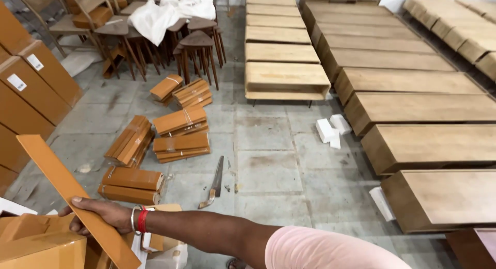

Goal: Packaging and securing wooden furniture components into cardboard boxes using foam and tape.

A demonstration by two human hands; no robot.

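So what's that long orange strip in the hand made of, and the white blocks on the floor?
The long orange strip gripped by the left hand looks like flat cardboard: matte, thin, brown-orange like the boxes nearby. The white blocks on the floor look like packing foam, plain white and chunky, though that is a guess.

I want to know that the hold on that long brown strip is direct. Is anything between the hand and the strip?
Nothing visible: the left hand lies straight on the cardboard strip, thumb on its upper face and fingers behind. The open boxes sit below. The right hand is out of view.
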